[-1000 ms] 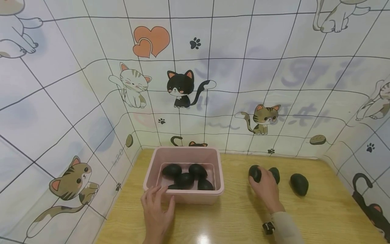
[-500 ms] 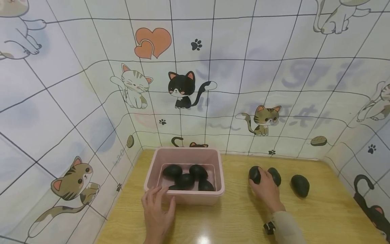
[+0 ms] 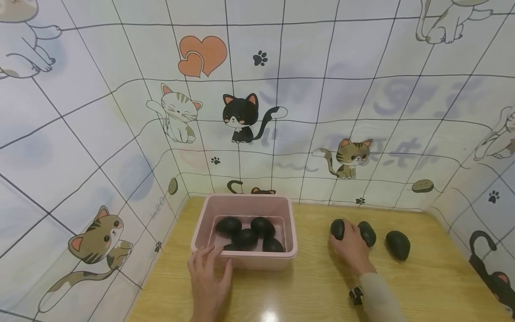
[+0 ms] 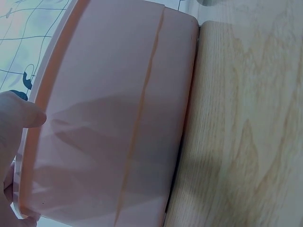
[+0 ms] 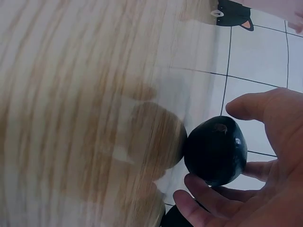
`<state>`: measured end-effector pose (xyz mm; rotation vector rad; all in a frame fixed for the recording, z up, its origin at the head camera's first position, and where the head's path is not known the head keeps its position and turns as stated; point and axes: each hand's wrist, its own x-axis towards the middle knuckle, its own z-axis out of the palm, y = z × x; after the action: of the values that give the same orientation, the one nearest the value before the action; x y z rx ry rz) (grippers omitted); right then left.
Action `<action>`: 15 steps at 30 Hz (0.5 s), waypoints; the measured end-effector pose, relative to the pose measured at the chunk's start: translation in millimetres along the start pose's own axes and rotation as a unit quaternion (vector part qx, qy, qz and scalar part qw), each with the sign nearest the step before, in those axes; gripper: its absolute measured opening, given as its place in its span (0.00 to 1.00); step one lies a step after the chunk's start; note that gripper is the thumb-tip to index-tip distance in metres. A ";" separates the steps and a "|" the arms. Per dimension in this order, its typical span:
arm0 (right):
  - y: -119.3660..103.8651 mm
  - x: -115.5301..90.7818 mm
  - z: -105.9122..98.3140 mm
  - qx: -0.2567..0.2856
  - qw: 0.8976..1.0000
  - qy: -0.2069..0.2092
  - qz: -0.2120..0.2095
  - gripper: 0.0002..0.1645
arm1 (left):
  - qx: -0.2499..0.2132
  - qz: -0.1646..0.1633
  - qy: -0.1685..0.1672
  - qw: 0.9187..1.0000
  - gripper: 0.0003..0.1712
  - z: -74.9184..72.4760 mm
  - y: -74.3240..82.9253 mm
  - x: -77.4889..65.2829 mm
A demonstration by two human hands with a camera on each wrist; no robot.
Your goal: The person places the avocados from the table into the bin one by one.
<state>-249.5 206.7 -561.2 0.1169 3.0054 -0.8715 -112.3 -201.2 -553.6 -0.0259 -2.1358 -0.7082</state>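
In the head view my left hand (image 3: 210, 279) grips the near left rim of a pink plastic bin (image 3: 257, 260). The left wrist view shows the thumb outside the rim (image 4: 40, 101) and fingers behind it. Several dark green avocados (image 3: 245, 239) lie inside the bin. To the right, my right hand (image 3: 354, 250) holds an avocado (image 5: 215, 151) standing on the table; the fingers curl round its side, and the thumb is close to its top. A second avocado (image 3: 367, 234) sits just right of that hand, partly hidden by it. A third avocado (image 3: 398, 245) lies farther right.
The wood-grain table (image 3: 310, 277) runs back to a wall covering (image 3: 297, 134) printed with cats and grid lines. It closes in the left and right sides too. A small black object (image 3: 356, 295) is at the right wrist, beside a light sleeve (image 3: 380, 297).
Both hands keep nearly the same places, and the view shifts slightly. The avocado beside my right hand has shifted a little to the right and shows more.
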 end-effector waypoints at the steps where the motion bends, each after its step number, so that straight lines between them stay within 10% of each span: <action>1: 0.4 0.5 -0.2 -0.001 1.000 -0.002 0.002 0.53 | -0.001 -0.003 -0.003 1.000 0.24 0.0 -0.1 -0.3; 15: 3.2 7.5 2.3 -0.002 1.000 -0.009 0.007 0.54 | 0.008 -0.016 -0.013 1.000 0.25 0.7 0.9 -0.4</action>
<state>-256.8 208.7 -565.1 0.1293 2.9862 -0.8612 -112.3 -199.9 -553.8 0.0080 -2.1706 -0.7127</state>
